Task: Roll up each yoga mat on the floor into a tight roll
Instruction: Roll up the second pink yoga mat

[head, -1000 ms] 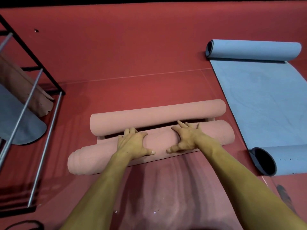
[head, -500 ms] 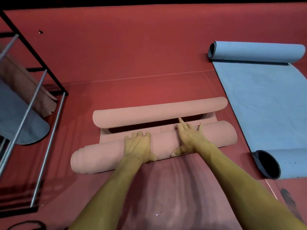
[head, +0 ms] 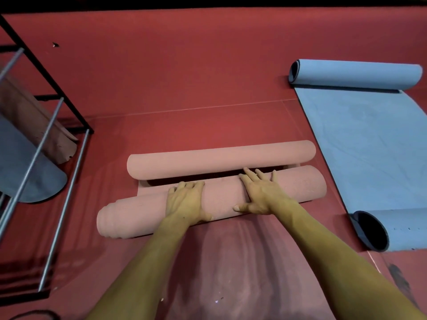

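Pink mat: centre of the frame, on the red floor. Rolled from both ends; the thick near roll lies just beside the thinner far roll, with only a narrow flat strip and a dark gap between them. The near roll's left end is uneven, its layers stepped outward.

Left hand: palm down on top of the near roll, left of its middle, fingers straight and close together, reaching over the crest. It presses, nothing is clasped.

Right hand: palm down on the same roll, right of its middle, fingers spread flat toward the gap, thumb out along the near side. Pressing as well, no clasp.

Blue mat: right side of the frame, mostly flat, with a curl at its far end in the upper right and another at its near end in the lower right, dark underside showing.

Rack: left edge of the frame, black frame with grey metal bars. Behind the bars, a brownish roll and a blue-grey mat.
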